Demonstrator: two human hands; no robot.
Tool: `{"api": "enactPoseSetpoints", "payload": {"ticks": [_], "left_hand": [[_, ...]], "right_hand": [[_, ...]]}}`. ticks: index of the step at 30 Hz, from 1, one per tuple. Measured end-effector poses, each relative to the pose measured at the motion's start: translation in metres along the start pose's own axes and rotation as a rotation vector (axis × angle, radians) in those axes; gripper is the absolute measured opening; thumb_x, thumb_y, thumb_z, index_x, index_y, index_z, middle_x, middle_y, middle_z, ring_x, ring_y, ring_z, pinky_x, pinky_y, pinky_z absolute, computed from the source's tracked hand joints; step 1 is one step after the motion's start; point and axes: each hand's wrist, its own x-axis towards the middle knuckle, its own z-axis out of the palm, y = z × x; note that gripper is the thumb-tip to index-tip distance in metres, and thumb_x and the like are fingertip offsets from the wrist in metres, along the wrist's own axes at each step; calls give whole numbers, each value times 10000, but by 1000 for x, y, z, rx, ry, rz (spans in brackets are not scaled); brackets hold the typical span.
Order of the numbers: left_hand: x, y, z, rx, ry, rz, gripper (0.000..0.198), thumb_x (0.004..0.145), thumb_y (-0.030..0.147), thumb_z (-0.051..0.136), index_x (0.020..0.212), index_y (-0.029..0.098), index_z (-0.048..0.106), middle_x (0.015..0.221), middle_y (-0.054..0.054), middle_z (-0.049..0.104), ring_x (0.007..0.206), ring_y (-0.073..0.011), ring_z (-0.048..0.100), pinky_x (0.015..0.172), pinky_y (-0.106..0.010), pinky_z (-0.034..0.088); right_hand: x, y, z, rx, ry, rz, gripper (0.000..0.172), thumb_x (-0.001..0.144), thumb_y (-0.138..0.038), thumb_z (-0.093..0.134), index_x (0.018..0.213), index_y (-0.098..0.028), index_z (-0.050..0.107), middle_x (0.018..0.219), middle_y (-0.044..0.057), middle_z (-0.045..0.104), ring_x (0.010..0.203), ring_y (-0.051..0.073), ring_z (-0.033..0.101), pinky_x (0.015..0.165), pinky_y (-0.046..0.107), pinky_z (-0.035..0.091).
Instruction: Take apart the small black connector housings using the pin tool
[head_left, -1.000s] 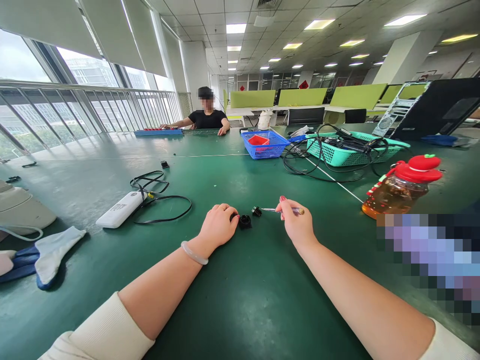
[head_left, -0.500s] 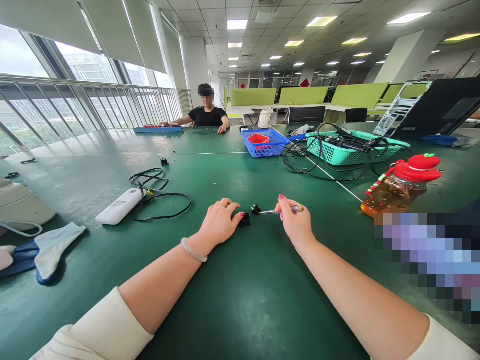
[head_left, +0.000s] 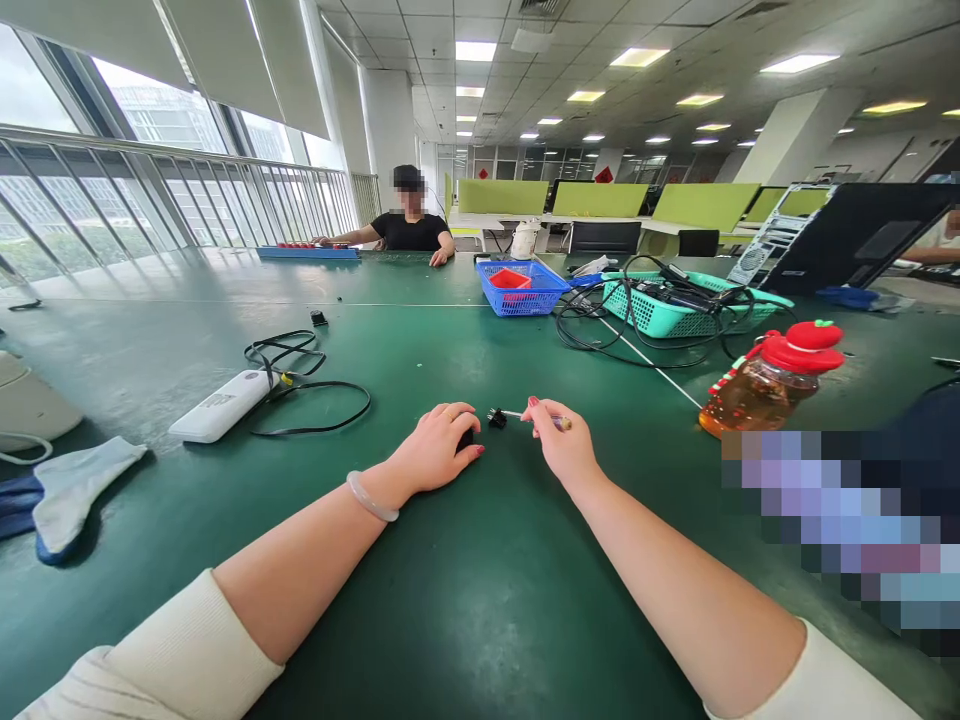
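Observation:
Between the thumb and fingers of my left hand (head_left: 442,446) sits a small black part (head_left: 466,438), mostly hidden by the fingers. A screwdriver (head_left: 559,423) with a clear, purplish handle and a thin metal shaft is pinched in my right hand (head_left: 562,440). Its shaft points left, and the tip is at a small black piece with prongs (head_left: 496,418) that looks like a plug's inner part. That piece is just right of my left fingertips. Whether the tip touches it, I cannot tell.
A white power bank (head_left: 223,405) with a black cable lies left. Further back are a blue basket (head_left: 523,302) and a green basket (head_left: 675,320) of cables. A red-lidded bottle (head_left: 772,385) stands right; a glove (head_left: 86,495) lies left. Another person (head_left: 411,232) sits opposite.
My left fingers have closed over the small black part, which showed beside the thumb before. The right hand still holds the screwdriver at the pronged piece. The whole view has shifted slightly.

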Motion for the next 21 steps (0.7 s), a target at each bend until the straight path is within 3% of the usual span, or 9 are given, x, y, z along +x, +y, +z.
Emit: {"api": "enactPoseSetpoints", "payload": {"ticks": [4,7,10,16,21], "left_hand": [[1,0,0,-10,27,-46,199,920,387,563,1033,226,582,1298,-94,591,1234,-293,528,1071,-513,432],[0,1,-1,-23,13,-88,374,910,401,578,1244,238,538,1347,-92,584,1277,-299,505,1092,-520,408],[1,1,-1,-9,-24,-82,511,919,431,568,1391,259,474,1386,-88,581,1318,-308,476,1116,-527,378],[1,2,-3,4,-55,-31,435,945,388,529,1355,242,543,1220,-90,660,1170,-276,568,1059,-475,434],[0,4,-5,-6,-73,13,332,932,373,556,1230,237,616,1172,-80,658,1118,-265,579,1025,-457,452]], "right_hand": [[-1,1,1,45,-114,-6,544,773,-732,569,659,-209,662,592,6,503,592,149,463,547,281,352],[0,3,2,110,-182,-24,542,773,-724,584,634,-207,671,605,13,538,620,154,500,607,289,402],[2,4,1,168,-141,-35,556,765,-729,597,599,-203,676,573,13,536,605,151,508,621,294,416],[9,14,-1,282,-10,7,557,771,-720,608,576,-203,679,507,3,513,544,136,485,596,298,392],[14,22,3,315,-63,51,572,747,-738,625,549,-202,657,485,2,506,515,135,474,573,305,370]]}}
